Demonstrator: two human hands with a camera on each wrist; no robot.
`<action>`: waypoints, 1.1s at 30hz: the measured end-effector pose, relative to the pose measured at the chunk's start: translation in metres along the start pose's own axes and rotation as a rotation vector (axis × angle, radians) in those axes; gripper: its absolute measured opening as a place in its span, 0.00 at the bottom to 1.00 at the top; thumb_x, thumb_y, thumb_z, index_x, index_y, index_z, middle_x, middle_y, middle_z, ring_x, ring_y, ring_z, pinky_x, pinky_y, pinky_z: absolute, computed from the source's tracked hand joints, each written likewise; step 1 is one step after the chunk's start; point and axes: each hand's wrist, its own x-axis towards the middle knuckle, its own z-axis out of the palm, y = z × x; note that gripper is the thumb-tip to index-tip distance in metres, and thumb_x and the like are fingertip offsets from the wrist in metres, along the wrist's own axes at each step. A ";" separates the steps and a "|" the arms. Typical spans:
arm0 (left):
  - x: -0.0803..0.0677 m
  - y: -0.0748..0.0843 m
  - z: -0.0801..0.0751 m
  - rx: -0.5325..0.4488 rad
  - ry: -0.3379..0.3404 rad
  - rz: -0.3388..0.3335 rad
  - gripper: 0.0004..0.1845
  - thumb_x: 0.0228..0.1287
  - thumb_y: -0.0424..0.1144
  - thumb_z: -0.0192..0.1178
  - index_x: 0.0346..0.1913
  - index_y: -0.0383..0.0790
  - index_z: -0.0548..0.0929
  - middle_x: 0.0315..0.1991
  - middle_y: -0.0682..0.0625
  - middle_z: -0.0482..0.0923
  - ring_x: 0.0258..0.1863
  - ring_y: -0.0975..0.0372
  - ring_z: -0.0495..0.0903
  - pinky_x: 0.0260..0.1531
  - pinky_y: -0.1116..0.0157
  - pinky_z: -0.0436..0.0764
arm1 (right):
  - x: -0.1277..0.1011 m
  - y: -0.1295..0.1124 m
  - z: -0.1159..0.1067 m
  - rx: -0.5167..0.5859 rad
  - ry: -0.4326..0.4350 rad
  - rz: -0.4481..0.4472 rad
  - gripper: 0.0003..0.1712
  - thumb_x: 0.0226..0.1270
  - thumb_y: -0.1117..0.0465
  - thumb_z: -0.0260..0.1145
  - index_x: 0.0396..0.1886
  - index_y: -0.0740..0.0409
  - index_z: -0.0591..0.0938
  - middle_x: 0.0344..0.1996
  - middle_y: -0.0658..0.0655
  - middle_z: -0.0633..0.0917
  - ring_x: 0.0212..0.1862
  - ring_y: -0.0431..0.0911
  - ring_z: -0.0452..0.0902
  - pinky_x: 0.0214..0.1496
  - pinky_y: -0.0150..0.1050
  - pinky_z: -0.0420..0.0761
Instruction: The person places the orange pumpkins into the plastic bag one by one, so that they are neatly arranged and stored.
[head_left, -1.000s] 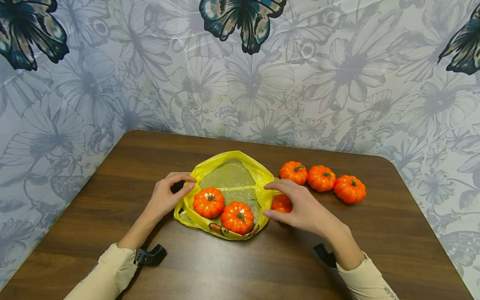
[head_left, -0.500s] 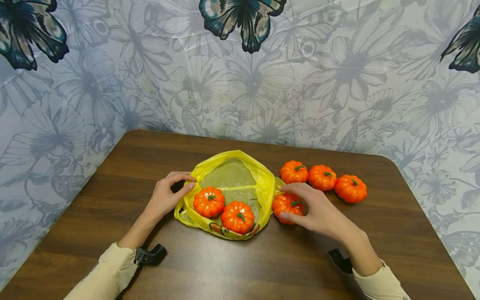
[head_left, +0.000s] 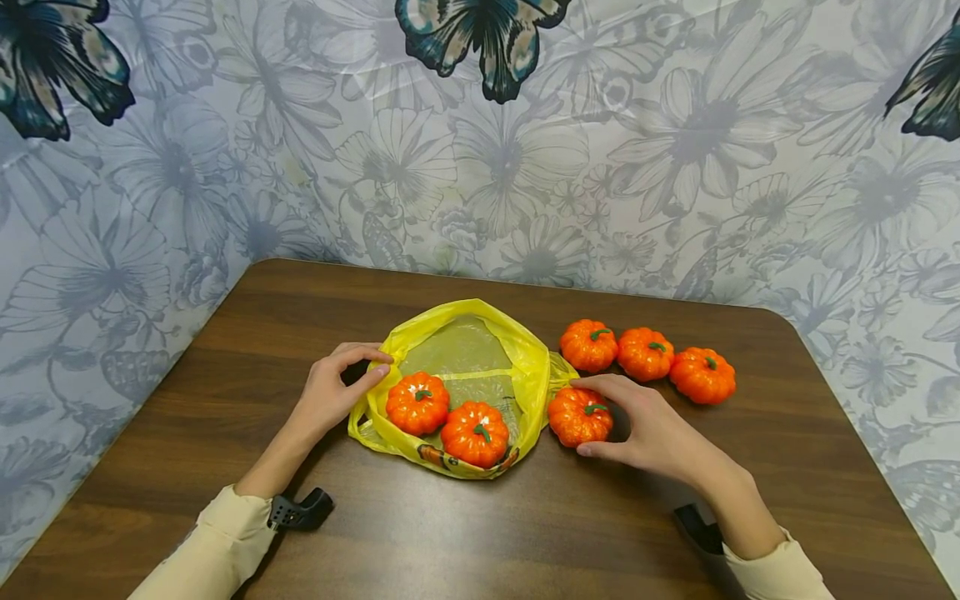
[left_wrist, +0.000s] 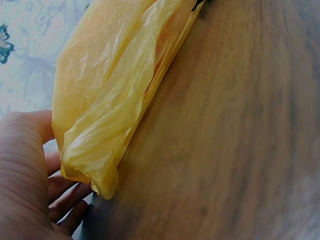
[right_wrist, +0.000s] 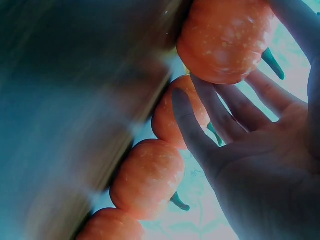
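A yellow plastic bag lies with its mouth spread open in the head view. Two small orange pumpkins with green stems sit inside it. My left hand pinches the bag's left rim between thumb and fingers; the left wrist view shows the crumpled yellow film against them. Just right of the bag, another orange pumpkin stands on the table. My right hand is spread around its right side, thumb at the near side and fingers behind. The right wrist view shows these fingers extended, with the palm apart from the pumpkin.
Three more orange pumpkins stand in a row behind the right hand. Everything rests on a brown wooden table, its far edge close to a flower-patterned wall. A gathered yellow end of the bag lies beside the nearest pumpkin.
My right hand has moved from the bag's right rim rightward to the pumpkin beside it, uncovering that pumpkin. The left hand and the bag stay in place.
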 end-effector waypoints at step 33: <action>0.000 -0.002 -0.001 0.004 -0.012 -0.016 0.10 0.72 0.45 0.69 0.50 0.48 0.91 0.62 0.45 0.84 0.66 0.49 0.77 0.72 0.38 0.67 | 0.001 0.001 -0.001 -0.018 0.089 -0.021 0.46 0.56 0.49 0.84 0.73 0.54 0.76 0.66 0.49 0.83 0.65 0.45 0.79 0.70 0.28 0.69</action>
